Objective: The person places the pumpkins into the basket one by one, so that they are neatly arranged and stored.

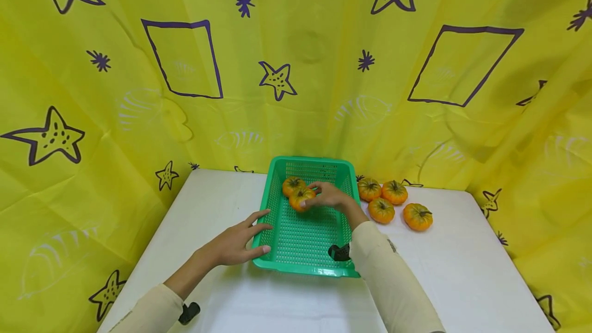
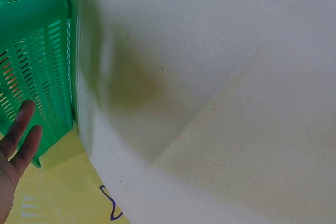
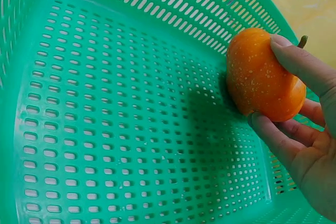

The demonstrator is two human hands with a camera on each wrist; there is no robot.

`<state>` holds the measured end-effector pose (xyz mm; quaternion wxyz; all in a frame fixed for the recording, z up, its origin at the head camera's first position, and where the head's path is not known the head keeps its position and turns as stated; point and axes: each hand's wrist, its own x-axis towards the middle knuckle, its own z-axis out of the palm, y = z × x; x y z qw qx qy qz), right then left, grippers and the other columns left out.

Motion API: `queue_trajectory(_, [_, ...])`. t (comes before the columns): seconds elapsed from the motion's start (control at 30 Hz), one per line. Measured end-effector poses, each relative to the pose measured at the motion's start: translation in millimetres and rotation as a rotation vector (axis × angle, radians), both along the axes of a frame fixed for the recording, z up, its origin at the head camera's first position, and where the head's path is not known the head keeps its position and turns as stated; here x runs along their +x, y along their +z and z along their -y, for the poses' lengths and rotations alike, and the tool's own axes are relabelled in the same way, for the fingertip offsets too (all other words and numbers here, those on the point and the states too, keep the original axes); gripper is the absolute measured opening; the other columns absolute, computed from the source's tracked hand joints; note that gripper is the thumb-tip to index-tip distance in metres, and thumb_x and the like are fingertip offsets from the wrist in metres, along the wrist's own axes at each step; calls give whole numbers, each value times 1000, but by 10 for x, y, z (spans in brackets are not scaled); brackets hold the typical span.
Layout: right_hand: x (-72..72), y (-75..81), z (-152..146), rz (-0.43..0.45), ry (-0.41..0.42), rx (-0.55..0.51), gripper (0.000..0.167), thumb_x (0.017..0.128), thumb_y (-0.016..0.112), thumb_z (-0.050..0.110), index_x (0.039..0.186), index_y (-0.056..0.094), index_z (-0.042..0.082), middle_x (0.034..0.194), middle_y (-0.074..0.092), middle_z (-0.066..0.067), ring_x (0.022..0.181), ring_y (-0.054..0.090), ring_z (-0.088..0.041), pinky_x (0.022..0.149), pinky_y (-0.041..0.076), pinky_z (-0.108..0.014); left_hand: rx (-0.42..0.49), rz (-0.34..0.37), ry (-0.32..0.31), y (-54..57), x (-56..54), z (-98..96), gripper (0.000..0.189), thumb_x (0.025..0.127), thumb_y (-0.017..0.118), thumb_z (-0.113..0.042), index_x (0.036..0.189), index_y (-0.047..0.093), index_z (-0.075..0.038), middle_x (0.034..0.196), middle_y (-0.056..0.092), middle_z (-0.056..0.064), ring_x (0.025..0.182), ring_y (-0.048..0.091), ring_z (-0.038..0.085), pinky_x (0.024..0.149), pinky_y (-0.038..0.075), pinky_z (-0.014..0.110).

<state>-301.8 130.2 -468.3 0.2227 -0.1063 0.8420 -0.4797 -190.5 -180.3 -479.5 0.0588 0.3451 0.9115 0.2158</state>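
A green plastic basket with slotted walls stands on the white table. Inside it my right hand grips a small orange pumpkin between thumb and fingers. In the right wrist view this pumpkin is tilted, its stem toward the thumb, over the slotted floor. Another small pumpkin sits just behind it, near the basket's far left corner. My left hand rests at the basket's left rim with its fingers spread. The left wrist view shows two of its fingers beside the basket's outer wall.
Right of the basket, several small pumpkins lie on the white table, one a little apart from the others. A yellow curtain with starfish drawings hangs along the back and both sides.
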Motion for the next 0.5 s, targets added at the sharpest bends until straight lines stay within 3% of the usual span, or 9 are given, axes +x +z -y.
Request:
queue_trajectory(0.33, [24, -71, 52, 73, -15, -13, 72, 85, 81, 20, 145, 47, 0, 142, 46, -29, 124, 54, -37, 99, 51, -47, 9, 17, -2, 6, 5, 0, 57, 99, 54, -54, 143, 54, -18, 166, 24, 4, 134, 54, 34, 97, 51, 53])
queue_trajectory(0.5, [18, -127, 57, 88, -8, 12, 72, 86, 81, 21, 145, 46, -1, 139, 52, -26, 112, 63, -31, 97, 52, -45, 0, 20, -1, 6, -5, 1, 58, 99, 54, -55, 143, 53, -18, 166, 23, 4, 134, 53, 35, 97, 51, 53])
